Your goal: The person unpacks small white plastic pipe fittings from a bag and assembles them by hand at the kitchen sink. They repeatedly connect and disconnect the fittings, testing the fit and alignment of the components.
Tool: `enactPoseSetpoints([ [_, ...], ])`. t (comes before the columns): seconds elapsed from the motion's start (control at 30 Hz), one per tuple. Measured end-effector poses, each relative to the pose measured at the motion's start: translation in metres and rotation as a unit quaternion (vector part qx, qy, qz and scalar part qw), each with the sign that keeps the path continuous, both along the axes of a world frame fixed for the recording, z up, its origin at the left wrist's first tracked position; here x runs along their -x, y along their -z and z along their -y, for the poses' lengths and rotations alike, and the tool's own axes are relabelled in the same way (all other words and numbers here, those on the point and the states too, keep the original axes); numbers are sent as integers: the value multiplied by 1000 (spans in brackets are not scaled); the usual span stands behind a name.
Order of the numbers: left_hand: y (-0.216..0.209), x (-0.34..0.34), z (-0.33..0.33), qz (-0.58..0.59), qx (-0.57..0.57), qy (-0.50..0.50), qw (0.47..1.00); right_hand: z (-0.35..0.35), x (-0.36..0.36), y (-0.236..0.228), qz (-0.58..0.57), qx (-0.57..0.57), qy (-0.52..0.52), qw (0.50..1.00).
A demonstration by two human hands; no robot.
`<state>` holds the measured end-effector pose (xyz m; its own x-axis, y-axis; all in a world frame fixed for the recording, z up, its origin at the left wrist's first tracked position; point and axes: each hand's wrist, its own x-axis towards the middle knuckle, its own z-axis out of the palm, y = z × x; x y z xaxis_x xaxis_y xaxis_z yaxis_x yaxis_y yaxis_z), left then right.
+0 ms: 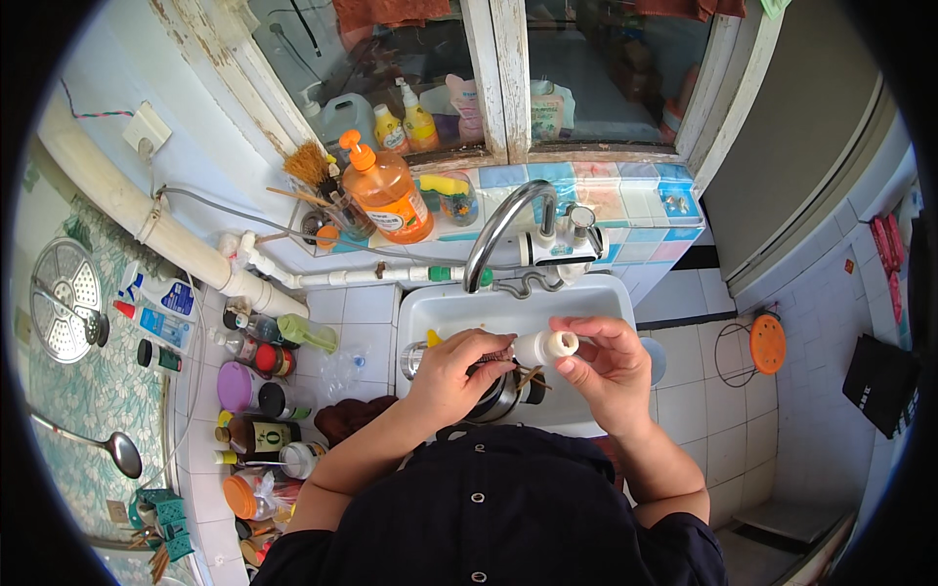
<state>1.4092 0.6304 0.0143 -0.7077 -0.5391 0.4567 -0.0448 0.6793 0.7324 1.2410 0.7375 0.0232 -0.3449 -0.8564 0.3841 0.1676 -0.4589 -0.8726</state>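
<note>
Over the white sink (pixel 586 296), both my hands are at a short white plastic cylinder (pixel 531 349), which lies roughly level with its round, hollow-looking end toward the right. My right hand (pixel 620 376) grips that end between thumb and fingers. At the other end, my left hand (pixel 451 371) is closed, fingertips pinched around a small dark, rough-textured part that my fingers mostly cover; I cannot make out its kind. Below my hands in the sink are a metal vessel (pixel 496 402) with a dark handle and some thin brown sticks (pixel 531 379), partly hidden.
A curved chrome faucet (pixel 508 220) arches over the sink's far side. Behind it, an orange pump bottle (pixel 389 195) and a glass with a yellow item (pixel 455 198) stand on the tiled ledge. Several bottles and jars (pixel 264 435) crowd the left counter. An orange round stool (pixel 768 344) is at right.
</note>
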Motion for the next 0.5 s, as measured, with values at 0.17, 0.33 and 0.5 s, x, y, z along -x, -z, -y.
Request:
enactPoseSetpoints([
  [0.17, 4, -2, 1, -9, -9, 1, 1000, -2, 9, -4, 0, 10, 25, 1000],
  [0.33, 2, -2, 2, 0, -11, 0, 1000, -7, 15, -8, -46, -37, -5, 998],
  [0.5, -1, -3, 3, 20, 6, -14, 1000, -5, 24, -11, -155, -75, -15, 985],
])
